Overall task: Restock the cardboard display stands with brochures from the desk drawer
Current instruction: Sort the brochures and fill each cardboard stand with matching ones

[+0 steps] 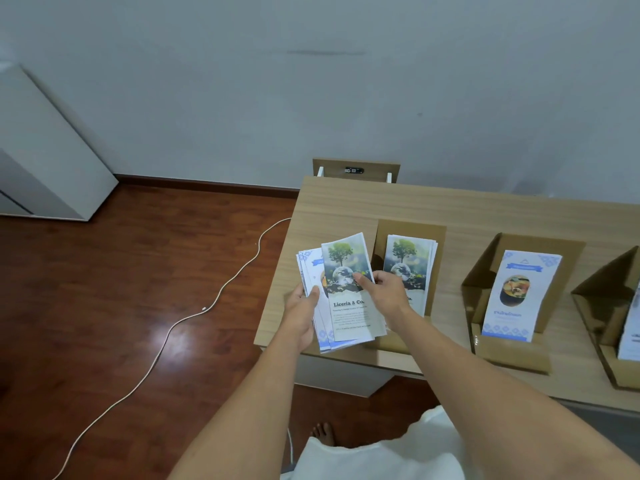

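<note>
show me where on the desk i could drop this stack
Bare desk runs behind the stands to the wall, widest at the far left corner. A narrower gap lies between the left stand and middle stand. The front edge is crowded with stands and both hands.

The top brochure (349,289) shows a green tree over a globe, with black "Liceria & Co." lettering. The food brochure (519,296) is white with blue patterned corners. Brown cardboard stand (485,271), light wood-grain desk (346,202), reddish-brown floor (104,289), white cable (156,351).
</note>
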`<action>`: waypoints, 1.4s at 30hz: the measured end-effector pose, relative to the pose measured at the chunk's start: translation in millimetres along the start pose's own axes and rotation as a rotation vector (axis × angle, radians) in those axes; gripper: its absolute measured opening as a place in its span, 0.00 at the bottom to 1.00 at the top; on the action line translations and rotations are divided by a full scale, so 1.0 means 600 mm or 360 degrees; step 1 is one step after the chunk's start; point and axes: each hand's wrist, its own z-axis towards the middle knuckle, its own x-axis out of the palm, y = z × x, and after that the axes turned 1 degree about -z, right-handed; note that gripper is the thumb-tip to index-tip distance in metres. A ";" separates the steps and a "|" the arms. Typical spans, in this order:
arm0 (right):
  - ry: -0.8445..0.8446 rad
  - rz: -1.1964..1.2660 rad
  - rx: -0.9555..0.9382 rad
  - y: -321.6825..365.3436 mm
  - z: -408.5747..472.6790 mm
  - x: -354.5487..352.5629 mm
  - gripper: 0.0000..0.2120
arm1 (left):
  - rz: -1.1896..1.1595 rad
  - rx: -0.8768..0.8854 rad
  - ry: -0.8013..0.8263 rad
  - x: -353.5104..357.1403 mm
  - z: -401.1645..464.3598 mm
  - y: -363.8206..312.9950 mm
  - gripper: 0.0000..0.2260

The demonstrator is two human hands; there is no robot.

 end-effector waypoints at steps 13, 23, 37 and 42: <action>-0.0198 -0.0092 0.0107 0.008 0.055 0.056 0.12 | -0.0010 0.0146 -0.0380 -0.092 0.054 -0.059 0.10; -0.0458 -0.0121 0.0223 0.000 0.100 0.120 0.15 | 0.0146 0.0139 -0.0453 -0.180 0.101 -0.087 0.11; -0.0169 -0.0187 0.0045 0.001 0.083 0.137 0.07 | 0.0124 0.0048 -0.0248 -0.171 0.125 -0.066 0.13; 0.0153 0.0090 -0.0017 0.032 0.062 0.134 0.07 | 0.0151 0.0009 -0.0091 -0.140 0.118 -0.068 0.11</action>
